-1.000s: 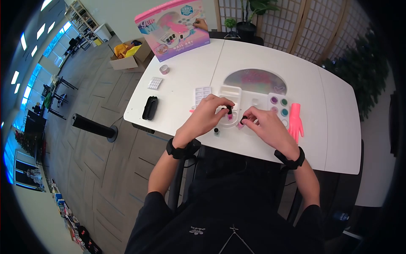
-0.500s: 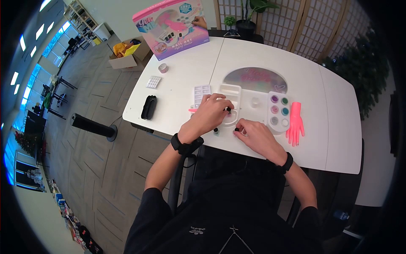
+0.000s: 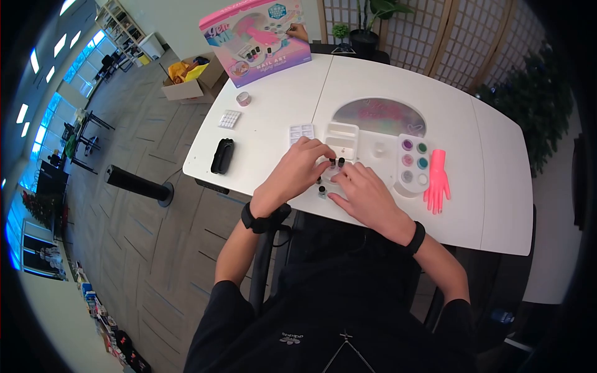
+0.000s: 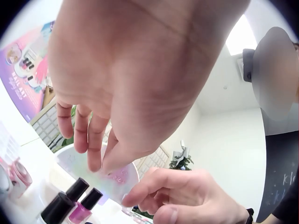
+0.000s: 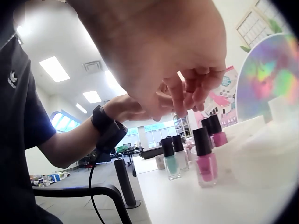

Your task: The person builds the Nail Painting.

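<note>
My left hand (image 3: 297, 168) hovers over the nail polish bottles, its fingers pointing down and holding nothing; the index fingertip and thumb are close together. From the right, my right hand (image 3: 372, 198) reaches in beside it with fingers loosely bent and empty. Below the hands, a pink nail polish bottle (image 5: 206, 163) with a tall black cap stands upright. Next to it are a teal bottle (image 5: 171, 163), a clear bottle (image 5: 181, 156) and a darker pink bottle (image 5: 219, 138). In the left wrist view, a magenta bottle (image 4: 80, 213) stands beneath the left fingertips.
Behind the hands is a white tray (image 3: 342, 128) with a half-round mirror (image 3: 380, 117). Several glitter pots sit in a white holder (image 3: 405, 186), beside a pink model hand (image 3: 438, 180). On the left lie a black case (image 3: 222, 155), a white sheet (image 3: 229, 119) and a small jar (image 3: 243, 99).
Earlier each hand pinched a pink nail polish bottle by its cap. Both bottles have been let go and stand upright. My right hand has moved left toward my left hand.
</note>
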`<state>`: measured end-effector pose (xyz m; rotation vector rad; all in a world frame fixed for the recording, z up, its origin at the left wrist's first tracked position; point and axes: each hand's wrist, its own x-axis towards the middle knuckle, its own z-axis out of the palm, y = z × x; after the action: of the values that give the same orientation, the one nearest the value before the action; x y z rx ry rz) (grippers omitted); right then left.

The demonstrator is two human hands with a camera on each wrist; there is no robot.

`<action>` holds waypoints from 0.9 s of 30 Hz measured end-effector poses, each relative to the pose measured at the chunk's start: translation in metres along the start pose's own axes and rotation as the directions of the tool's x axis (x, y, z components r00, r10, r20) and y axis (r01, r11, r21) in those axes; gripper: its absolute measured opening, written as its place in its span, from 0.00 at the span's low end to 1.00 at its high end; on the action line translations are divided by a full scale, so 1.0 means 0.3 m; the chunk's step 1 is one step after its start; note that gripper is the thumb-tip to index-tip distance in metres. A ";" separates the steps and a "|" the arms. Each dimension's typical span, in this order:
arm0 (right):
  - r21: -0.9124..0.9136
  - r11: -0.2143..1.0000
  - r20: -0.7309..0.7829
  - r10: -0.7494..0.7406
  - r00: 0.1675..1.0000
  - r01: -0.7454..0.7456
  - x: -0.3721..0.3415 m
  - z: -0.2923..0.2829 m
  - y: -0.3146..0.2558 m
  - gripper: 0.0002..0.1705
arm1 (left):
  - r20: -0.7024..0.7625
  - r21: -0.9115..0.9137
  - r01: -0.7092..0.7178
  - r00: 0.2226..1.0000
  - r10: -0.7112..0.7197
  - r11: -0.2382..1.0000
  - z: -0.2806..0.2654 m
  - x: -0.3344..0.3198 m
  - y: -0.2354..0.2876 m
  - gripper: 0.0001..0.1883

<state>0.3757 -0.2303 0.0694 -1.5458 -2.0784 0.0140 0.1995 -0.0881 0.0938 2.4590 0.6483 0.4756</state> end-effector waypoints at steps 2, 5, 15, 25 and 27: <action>-0.058 0.998 0.036 -0.031 0.999 0.033 0.013 0.037 -0.012 0.17 | 0.017 0.048 0.021 1.000 -0.022 0.999 -0.023 -0.041 -0.004 0.12; -0.119 0.989 0.042 -0.080 0.996 0.085 0.029 0.078 -0.016 0.15 | 0.029 0.108 -0.004 1.000 0.001 0.994 -0.024 -0.089 -0.024 0.11; 0.085 0.996 0.034 -0.044 0.998 0.041 0.006 0.001 -0.017 0.13 | 0.090 0.148 -0.034 0.996 0.021 0.988 0.018 -0.097 -0.060 0.10; 0.226 0.870 0.093 0.429 0.898 -0.439 -0.257 -0.297 0.032 0.13 | 0.073 0.128 -0.001 0.997 -0.009 0.992 -0.009 -0.072 0.054 0.10; 0.185 0.876 0.086 0.438 0.895 -0.446 -0.308 -0.299 0.069 0.12 | 0.040 0.108 -0.053 0.998 0.049 0.993 0.008 -0.041 0.072 0.10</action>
<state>0.4499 -0.3328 0.1011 -1.8673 -1.6465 0.4143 0.1978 -0.1117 0.1022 2.5866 0.6123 0.4236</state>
